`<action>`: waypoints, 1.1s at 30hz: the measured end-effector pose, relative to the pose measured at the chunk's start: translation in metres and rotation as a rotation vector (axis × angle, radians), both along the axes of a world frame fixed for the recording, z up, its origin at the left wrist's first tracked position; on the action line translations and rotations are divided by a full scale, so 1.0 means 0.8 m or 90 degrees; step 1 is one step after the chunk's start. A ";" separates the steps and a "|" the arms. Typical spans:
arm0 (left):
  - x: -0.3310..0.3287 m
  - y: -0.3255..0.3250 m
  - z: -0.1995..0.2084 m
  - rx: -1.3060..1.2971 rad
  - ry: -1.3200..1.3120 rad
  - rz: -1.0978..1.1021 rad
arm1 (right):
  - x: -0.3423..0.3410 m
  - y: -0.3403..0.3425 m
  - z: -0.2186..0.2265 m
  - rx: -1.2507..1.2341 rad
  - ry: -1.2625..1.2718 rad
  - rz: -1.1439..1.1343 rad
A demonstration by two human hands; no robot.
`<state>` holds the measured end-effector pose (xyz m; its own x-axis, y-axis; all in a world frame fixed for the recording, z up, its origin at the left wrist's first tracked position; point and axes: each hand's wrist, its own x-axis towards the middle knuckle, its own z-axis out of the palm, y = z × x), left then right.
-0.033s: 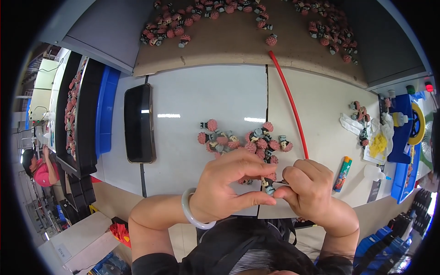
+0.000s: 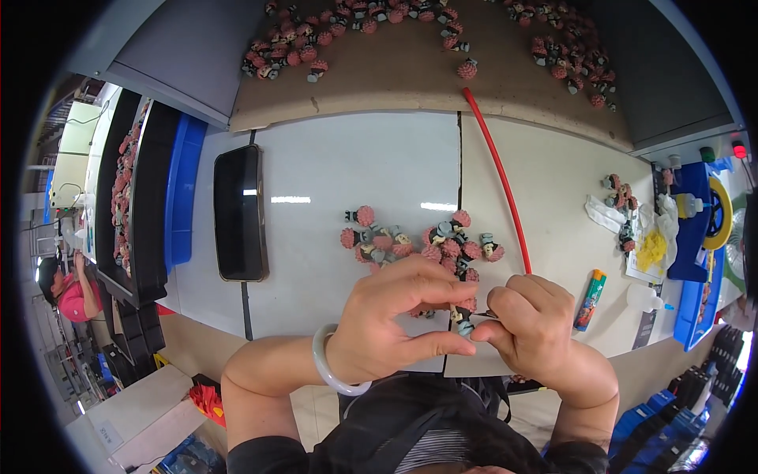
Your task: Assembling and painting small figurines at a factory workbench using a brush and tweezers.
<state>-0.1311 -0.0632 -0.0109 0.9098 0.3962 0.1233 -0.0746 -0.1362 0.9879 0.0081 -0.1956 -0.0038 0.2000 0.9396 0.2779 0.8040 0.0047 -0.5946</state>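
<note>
Nothing had visibly moved: the left hand pinched a figurine, the right hand a thin tool; a slip might scratch it.

Figurines on the table between phone, left, and rod, right

White worktop, grey upright panels beyond, pale floor below

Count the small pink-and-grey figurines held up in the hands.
1: a small pink-and-grey figurine with a knobbly top, between the thumb and fingers of the left hand, with the right hand close beside it. Fingers could hide another.
</note>
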 end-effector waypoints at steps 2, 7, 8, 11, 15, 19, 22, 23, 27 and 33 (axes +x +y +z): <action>0.000 -0.003 -0.001 -0.030 -0.001 0.019 | 0.000 0.000 0.002 0.000 -0.004 -0.003; 0.001 -0.001 -0.007 0.020 -0.040 0.015 | 0.000 -0.001 0.001 0.012 -0.017 0.005; 0.001 -0.001 -0.006 0.018 -0.041 0.014 | 0.001 -0.001 0.001 0.011 -0.017 0.004; -0.001 0.000 -0.004 0.012 -0.030 0.022 | 0.000 0.000 0.001 0.008 -0.023 0.009; -0.003 0.003 0.001 0.021 -0.020 0.005 | -0.001 -0.002 0.000 0.002 -0.024 0.026; -0.005 0.004 0.000 0.028 -0.017 -0.015 | -0.002 -0.001 -0.003 0.009 -0.009 0.032; -0.004 0.004 0.001 0.042 -0.019 -0.019 | -0.002 0.000 -0.001 0.009 -0.010 0.026; -0.003 0.004 0.001 0.041 -0.020 -0.020 | -0.002 -0.001 0.000 0.008 -0.011 0.024; -0.003 0.000 -0.001 0.035 -0.026 0.013 | -0.004 0.001 -0.003 -0.002 0.014 0.022; -0.004 0.003 0.001 0.055 -0.021 -0.008 | -0.003 0.000 -0.003 -0.006 0.018 0.025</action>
<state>-0.1344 -0.0609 -0.0098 0.9097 0.3712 0.1859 -0.1086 -0.2196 0.9695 0.0057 -0.1957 -0.0063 0.1710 0.9495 0.2631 0.7863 0.0294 -0.6172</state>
